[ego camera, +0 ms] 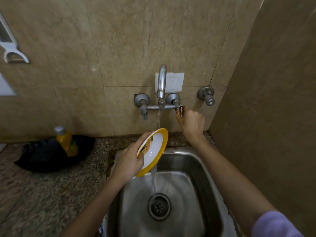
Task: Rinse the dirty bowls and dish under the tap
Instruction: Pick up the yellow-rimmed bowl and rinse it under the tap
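Note:
My left hand [131,159] grips a white dish with a yellow rim and a printed picture [153,151], tilted on edge above the steel sink [203,168]. Water runs from the wall tap [162,82] onto the dish and pours off its lower edge toward the drain [159,206]. My right hand [191,123] is closed around the tap's right handle [180,111]. No bowls are in sight.
A yellow bottle with a grey cap [66,141] stands on a black cloth or bag [47,154] on the speckled granite counter [42,194], left of the sink. A second valve [206,95] sticks out of the tiled wall. A side wall closes in on the right.

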